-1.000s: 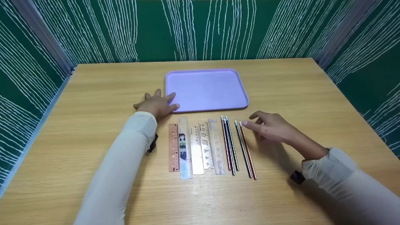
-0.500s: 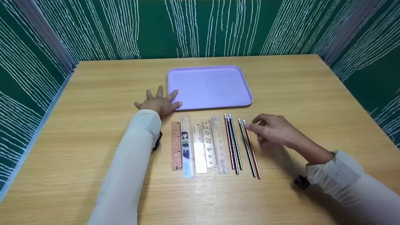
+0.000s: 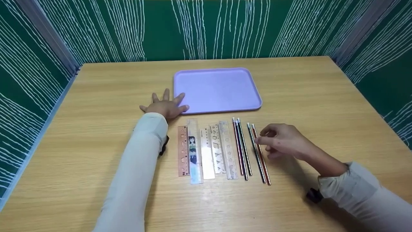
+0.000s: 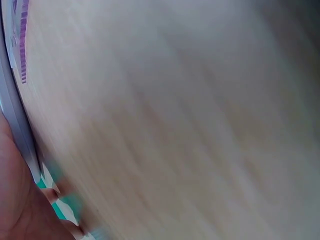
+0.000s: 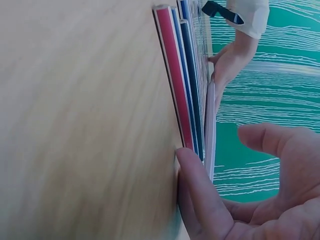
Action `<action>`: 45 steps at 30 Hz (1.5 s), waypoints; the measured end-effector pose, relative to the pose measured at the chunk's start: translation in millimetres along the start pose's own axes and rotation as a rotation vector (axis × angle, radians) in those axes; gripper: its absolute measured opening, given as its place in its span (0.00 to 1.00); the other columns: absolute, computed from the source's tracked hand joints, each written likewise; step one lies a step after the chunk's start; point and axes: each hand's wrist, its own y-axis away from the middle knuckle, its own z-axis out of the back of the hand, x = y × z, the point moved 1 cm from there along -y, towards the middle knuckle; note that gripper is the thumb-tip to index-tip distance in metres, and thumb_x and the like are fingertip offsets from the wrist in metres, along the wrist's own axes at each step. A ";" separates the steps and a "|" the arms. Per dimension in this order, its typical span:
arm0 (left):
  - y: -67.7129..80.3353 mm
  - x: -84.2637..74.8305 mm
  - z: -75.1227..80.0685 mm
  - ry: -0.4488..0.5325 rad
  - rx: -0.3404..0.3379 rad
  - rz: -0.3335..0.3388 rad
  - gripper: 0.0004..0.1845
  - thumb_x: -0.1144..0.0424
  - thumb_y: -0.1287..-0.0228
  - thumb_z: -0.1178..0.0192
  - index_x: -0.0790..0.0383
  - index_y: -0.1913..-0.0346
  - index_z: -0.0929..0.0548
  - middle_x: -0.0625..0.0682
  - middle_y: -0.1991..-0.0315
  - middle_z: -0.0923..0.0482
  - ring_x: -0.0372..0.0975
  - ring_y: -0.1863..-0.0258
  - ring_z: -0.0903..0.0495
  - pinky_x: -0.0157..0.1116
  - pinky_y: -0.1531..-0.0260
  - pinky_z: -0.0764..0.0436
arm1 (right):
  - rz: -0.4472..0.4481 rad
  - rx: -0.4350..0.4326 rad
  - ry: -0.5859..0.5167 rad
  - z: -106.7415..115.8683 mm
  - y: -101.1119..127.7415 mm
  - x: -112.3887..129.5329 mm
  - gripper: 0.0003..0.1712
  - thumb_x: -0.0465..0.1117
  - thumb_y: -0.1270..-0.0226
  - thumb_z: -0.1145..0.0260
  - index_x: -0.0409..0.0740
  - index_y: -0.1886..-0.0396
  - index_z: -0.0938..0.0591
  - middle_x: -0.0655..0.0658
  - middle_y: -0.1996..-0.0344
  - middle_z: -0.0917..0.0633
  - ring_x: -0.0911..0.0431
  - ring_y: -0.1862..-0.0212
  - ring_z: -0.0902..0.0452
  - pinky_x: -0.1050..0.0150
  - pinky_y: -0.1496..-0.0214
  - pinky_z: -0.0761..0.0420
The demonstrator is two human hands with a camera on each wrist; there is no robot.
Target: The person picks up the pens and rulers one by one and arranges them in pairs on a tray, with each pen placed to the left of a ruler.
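Green walls (image 3: pixel 161 32) streaked with white enclose a wood-grain table (image 3: pixel 74 135). The left hand (image 3: pixel 164 107) spreads wide at the near left corner of the purple tray (image 3: pixel 220 90); nearer lie rulers (image 3: pixel 208 158) and, right of them, pencils (image 3: pixel 263 162), where the right hand (image 3: pixel 285 141) sits loosely bent, thumb apart, holding nothing.

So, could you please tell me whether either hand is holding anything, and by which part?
Nothing appears held: the left hand rests spread at the near-left corner of the purple tray, and the right hand is loosely curled beside the red pencil.
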 end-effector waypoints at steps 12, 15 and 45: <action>4.3 -1.3 0.9 0.004 0.015 0.005 0.41 0.23 0.32 0.59 0.19 0.21 0.60 0.48 0.16 0.79 0.61 0.20 0.82 0.82 0.38 0.70 | 0.022 0.018 -0.025 -4.0 2.8 -3.5 0.35 0.41 0.43 0.21 0.29 0.42 0.25 0.40 0.62 0.18 0.54 0.69 0.13 0.56 0.63 0.09; 4.5 -1.7 2.3 0.002 0.009 0.004 0.40 0.23 0.32 0.59 0.20 0.21 0.59 0.48 0.16 0.78 0.61 0.20 0.81 0.82 0.37 0.70 | 0.024 0.022 -0.036 -5.0 2.9 -2.8 0.36 0.40 0.45 0.20 0.29 0.42 0.26 0.41 0.62 0.18 0.53 0.69 0.12 0.56 0.63 0.09; 3.3 -0.4 2.8 0.013 0.023 0.002 0.40 0.23 0.32 0.59 0.19 0.21 0.61 0.48 0.16 0.79 0.61 0.20 0.82 0.82 0.37 0.71 | 0.027 0.013 -0.049 -18.0 9.4 2.6 0.35 0.32 0.42 0.23 0.28 0.37 0.27 0.39 0.59 0.18 0.53 0.67 0.13 0.55 0.63 0.09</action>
